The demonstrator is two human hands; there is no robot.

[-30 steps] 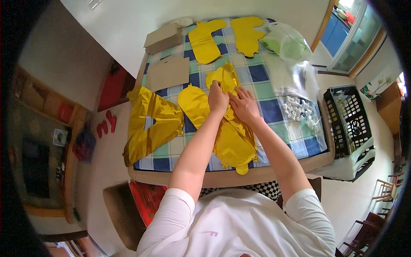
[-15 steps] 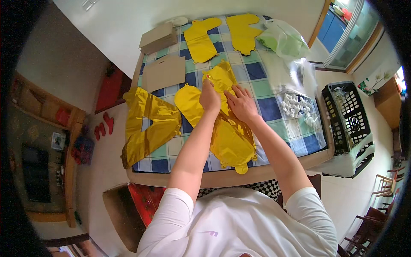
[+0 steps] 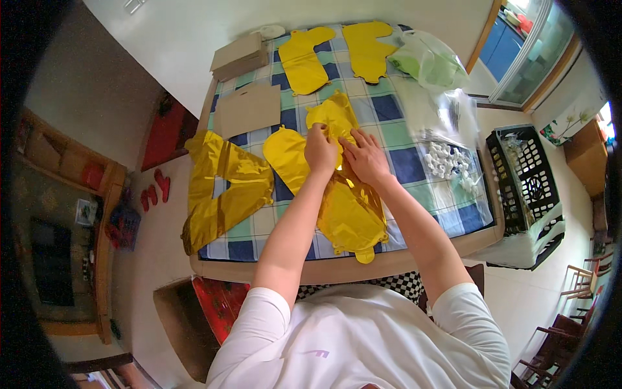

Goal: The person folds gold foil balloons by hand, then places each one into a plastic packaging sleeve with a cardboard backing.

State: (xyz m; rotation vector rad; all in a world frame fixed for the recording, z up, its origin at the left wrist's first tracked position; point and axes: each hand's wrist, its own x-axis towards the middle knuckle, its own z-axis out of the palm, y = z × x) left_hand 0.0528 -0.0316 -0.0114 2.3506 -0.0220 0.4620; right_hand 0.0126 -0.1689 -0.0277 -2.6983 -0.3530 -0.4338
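Note:
A flat, deflated gold foil balloon (image 3: 353, 220) lies creased across the middle of the checked bedspread, its upper end beyond my hands. My left hand (image 3: 321, 150) is closed on its upper part, with the fingertips partly hidden. Flat on the foil just to the right rests my right hand (image 3: 366, 155), its fingers apart and holding nothing. Under and left of my left hand shows a rounded yellow lobe (image 3: 285, 155); I cannot tell whether it belongs to the same balloon. Another gold foil balloon (image 3: 223, 194) lies spread at the left edge of the bed.
Two flat yellow foil shapes (image 3: 304, 61) (image 3: 368, 52) lie at the far side. Cardboard sheets (image 3: 248, 110) and a cardboard stack (image 3: 240, 57) are far left. To the right are clear plastic bags (image 3: 447, 117), small white pieces (image 3: 447, 161) and a black crate (image 3: 528, 175).
My left hand has shifted slightly right and toward me over the foil. My right hand stays flat in nearly the same place.

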